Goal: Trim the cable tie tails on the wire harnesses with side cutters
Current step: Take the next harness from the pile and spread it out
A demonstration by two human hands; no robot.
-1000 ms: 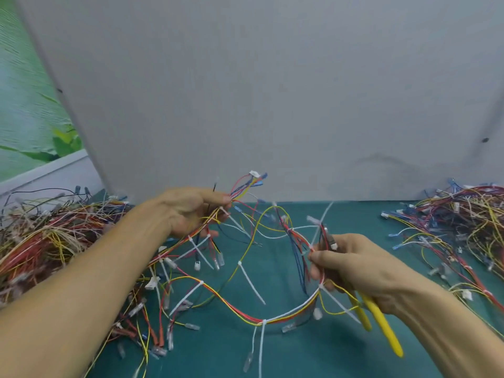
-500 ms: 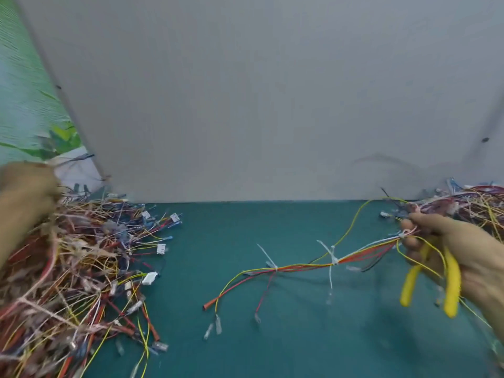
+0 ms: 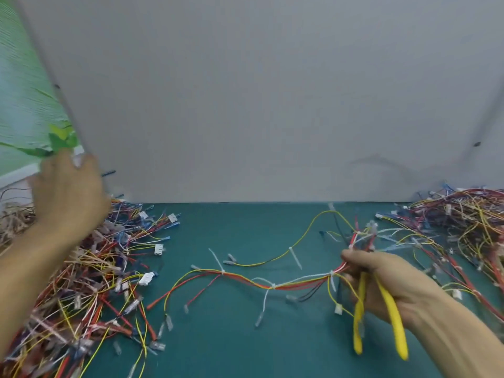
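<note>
Right hand (image 3: 381, 282) drifts left, clamped on harness (image 3: 272, 286) and side cutters (image 3: 392, 323); left hand (image 3: 68, 192) blurred — grip can't be told. Risk: loose leads snag the right pile (image 3: 463, 227).

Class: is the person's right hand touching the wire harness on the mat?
Touching. Head view: the right hand grips the wire harness by one end.
</note>
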